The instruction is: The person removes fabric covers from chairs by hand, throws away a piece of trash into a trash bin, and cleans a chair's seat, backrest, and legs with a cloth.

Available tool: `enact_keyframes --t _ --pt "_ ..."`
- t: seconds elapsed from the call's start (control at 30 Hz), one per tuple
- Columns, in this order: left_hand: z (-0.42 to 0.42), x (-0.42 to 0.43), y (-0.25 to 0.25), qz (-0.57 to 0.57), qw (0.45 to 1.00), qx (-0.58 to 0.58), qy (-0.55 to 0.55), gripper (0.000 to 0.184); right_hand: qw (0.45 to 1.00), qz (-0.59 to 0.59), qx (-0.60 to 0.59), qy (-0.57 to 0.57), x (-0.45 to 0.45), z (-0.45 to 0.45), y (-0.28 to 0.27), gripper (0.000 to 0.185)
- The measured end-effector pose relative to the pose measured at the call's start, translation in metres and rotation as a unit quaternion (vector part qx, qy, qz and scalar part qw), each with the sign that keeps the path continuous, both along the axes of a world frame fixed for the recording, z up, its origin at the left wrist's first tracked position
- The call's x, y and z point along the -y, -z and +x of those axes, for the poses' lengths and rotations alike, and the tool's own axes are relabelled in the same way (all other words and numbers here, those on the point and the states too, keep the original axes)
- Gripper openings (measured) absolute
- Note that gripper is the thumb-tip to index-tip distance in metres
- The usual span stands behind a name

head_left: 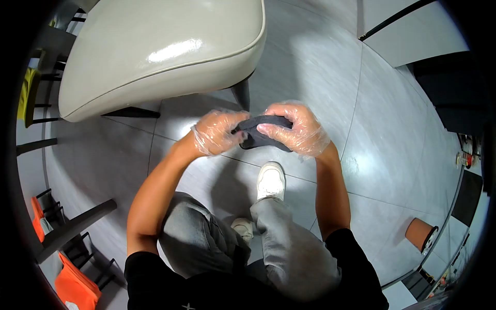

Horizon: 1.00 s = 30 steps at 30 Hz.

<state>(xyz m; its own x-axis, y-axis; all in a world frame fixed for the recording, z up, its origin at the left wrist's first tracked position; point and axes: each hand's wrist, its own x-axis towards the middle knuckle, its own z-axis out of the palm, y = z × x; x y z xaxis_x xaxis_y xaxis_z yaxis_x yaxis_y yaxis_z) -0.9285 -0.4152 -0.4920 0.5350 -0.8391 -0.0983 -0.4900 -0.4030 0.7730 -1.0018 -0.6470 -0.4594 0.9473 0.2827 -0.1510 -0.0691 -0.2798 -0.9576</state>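
Both my hands wear clear plastic gloves and hold a dark grey cloth (266, 135) between them, above the tiled floor. My left hand (219, 132) grips the cloth's left end with bent fingers. At its right end, my right hand (294, 129) pinches it, the thumb in front and the fingers over the top edge. The cloth looks folded or bunched, and its middle sags a little. Just beyond my left hand is a cream padded chair seat (170, 46) with dark legs; neither hand touches the seat.
A brown bin (419, 234) stands on the floor at the right. Orange chairs (75, 283) are at the lower left, a yellow one (28, 95) at the upper left. A black object (449, 90) and a white cabinet (413, 31) are at the upper right.
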Motion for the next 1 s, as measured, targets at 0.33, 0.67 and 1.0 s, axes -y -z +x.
enact_keyframes --t 0.33,0.67,1.0 --pt "0.02 -0.07 -0.037 0.036 0.991 0.001 -0.129 0.023 0.928 -0.292 0.229 0.048 0.043 -0.041 0.008 0.018" --pt "-0.034 0.015 -0.017 -0.053 0.998 -0.019 0.004 0.057 0.953 -0.295 0.043 -0.056 -0.026 -0.017 -0.024 0.028" --pt "-0.001 -0.032 0.005 0.135 0.973 0.173 -0.066 0.035 0.968 -0.228 0.058 -0.087 0.006 -0.016 -0.04 0.017"
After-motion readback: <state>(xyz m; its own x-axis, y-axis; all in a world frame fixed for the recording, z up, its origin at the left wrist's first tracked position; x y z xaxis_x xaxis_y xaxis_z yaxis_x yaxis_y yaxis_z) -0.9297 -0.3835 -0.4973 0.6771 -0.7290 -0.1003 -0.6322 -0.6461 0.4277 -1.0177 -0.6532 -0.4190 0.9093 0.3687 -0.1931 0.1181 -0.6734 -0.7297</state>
